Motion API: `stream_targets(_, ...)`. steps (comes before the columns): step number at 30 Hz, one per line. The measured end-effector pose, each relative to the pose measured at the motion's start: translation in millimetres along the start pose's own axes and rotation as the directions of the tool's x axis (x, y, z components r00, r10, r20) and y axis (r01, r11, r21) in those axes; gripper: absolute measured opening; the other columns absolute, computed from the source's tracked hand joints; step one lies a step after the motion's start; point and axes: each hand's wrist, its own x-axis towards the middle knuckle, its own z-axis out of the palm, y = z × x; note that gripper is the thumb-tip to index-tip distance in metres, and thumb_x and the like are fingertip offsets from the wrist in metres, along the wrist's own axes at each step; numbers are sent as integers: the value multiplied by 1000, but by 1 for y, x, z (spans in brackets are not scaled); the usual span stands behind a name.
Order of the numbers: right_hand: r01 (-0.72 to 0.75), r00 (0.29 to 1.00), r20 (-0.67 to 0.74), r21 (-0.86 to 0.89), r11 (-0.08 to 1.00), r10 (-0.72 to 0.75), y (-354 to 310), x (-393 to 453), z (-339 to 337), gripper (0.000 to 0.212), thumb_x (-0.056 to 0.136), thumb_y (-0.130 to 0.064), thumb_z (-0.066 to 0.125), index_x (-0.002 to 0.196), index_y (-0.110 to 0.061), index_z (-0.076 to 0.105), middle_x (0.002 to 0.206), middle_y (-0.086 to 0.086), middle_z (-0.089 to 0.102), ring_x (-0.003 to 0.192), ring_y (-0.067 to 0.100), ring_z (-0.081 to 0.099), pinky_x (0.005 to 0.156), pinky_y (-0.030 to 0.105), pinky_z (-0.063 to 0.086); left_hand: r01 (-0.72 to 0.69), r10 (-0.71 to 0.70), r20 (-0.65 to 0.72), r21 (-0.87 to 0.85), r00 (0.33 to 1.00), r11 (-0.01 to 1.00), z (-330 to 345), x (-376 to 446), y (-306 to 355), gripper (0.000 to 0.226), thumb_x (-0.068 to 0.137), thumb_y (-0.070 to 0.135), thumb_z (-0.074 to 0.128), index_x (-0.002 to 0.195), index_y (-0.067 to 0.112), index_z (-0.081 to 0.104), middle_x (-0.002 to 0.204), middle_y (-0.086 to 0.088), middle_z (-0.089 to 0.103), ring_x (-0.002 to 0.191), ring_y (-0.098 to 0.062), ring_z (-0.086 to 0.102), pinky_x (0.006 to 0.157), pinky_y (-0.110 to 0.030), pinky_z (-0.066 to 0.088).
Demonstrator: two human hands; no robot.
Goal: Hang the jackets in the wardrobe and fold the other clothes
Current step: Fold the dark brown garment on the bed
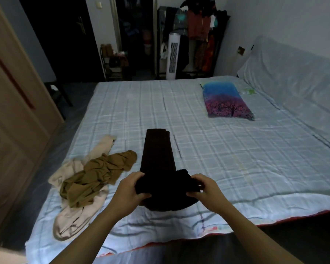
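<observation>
From where I watch, the risk sits closest: my left hand (131,189) and right hand (203,188) bunch the near end of the dark ribbed garment (157,155), and if I fold from such a crumpled hold the layers will likely slide and the fold go crooked. Both hands have fingers curled tight on the cloth, one at each side. The garment's far part lies flat and narrow on the bed (236,149). Just left, a brown garment (99,176) heaps over a beige one (72,221), unfolded. Beyond, a pillow (227,101)
</observation>
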Motion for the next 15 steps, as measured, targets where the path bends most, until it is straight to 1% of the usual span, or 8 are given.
stream_targets(2, 26, 999, -23, 32, 999, -26, 6, 17, -8, 34, 76, -6, 83, 101, -22, 68, 97, -7, 68, 92, 5, 65, 85, 24, 54, 28, -30, -61, -29, 998, 999, 4, 16, 4, 44, 69, 20, 85, 104, 26, 59, 97, 14, 63, 94, -4, 59, 79, -29, 46)
stream_targets(4, 68, 997, -38, 57, 996, -66, 11, 35, -14, 35, 77, -7, 82, 104, -21, 66, 98, -9, 68, 94, 7, 66, 86, 26, 55, 9, -10, -124, -10, 992, 1000, 9, 29, 9, 41, 72, 27, 77, 109, 24, 60, 100, 12, 65, 96, -9, 61, 82, -35, 49)
stream_targets(7, 95, 995, -48, 87, 992, -91, 14, 57, -16, 41, 80, -10, 79, 112, -26, 60, 103, -14, 66, 101, 8, 65, 85, 25, 55, -39, 51, -212, 60, 976, 997, 14, 43, 7, 36, 79, 33, 69, 112, 20, 61, 103, 10, 61, 96, -9, 59, 81, -35, 50)
stream_targets(9, 128, 991, -53, 68, 989, -124, 17, 72, -16, 42, 81, -14, 78, 115, -28, 58, 109, -15, 63, 105, 8, 63, 84, 26, 56, -40, 65, -268, 99, 961, 994, 16, 55, 3, 37, 80, 37, 65, 111, 17, 62, 103, 7, 57, 95, -11, 56, 80, -35, 49)
stream_targets(12, 147, 988, -57, 36, 989, -144, 23, 102, -14, 43, 82, -17, 78, 114, -35, 57, 110, -20, 59, 105, 7, 61, 83, 24, 55, 22, 13, -308, 108, 951, 994, 17, 80, -14, 41, 78, 40, 65, 111, 17, 63, 100, 7, 59, 92, -12, 57, 77, -37, 51)
stream_targets(15, 131, 989, -78, 34, 991, -128, 29, 133, -11, 45, 82, -16, 77, 114, -40, 56, 110, -20, 60, 103, 7, 61, 81, 20, 54, 51, -21, -296, 92, 955, 994, 18, 108, -36, 43, 76, 43, 67, 113, 21, 62, 100, 11, 60, 91, -11, 59, 76, -37, 51)
